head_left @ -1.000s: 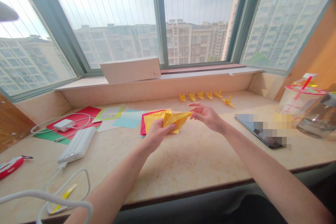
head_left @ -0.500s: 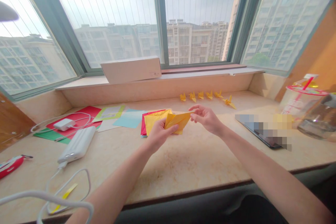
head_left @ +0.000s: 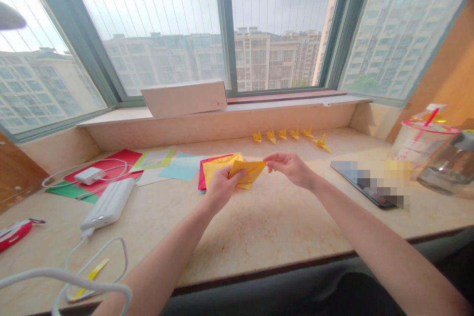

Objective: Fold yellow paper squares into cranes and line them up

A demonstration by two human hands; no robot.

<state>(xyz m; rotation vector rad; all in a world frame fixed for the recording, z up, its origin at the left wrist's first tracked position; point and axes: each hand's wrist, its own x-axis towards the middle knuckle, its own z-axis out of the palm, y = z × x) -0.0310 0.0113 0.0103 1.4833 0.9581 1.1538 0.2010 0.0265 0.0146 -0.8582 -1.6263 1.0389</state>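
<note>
A: Where is the fold [head_left: 252, 170]?

B: In front of the box [head_left: 184, 98] and a little to its right, nearer the person. It is held up just over the counter [head_left: 259, 227].

A: And the hands?

B: Both are clamped on it. The left hand [head_left: 220, 188] pinches its near-left end between thumb and fingers. The right hand [head_left: 292, 168] nips its right tip with thumb and fingertips. The hands stay apart, with the yellow paper stretched between them.

A: What lies under it?

B: A stack [head_left: 213, 165] of yellow and red sheets, flat on the counter straight in front of the box. Whether the fold touches it, I cannot tell.

A: Anything else around?

B: A row of small yellow cranes [head_left: 285, 134] stands right of the box, down at the foot of the sill wall. Far right of the box lies a dark tablet [head_left: 365, 185], and beyond it a cup [head_left: 422, 140] with a red straw beside a glass jar [head_left: 448, 165]. Left of the box and forward sits a white charger [head_left: 90, 175] on a red sheet [head_left: 122, 158]. A power bank [head_left: 109, 205] lies nearer the person, its cable looping toward the counter edge.
</note>
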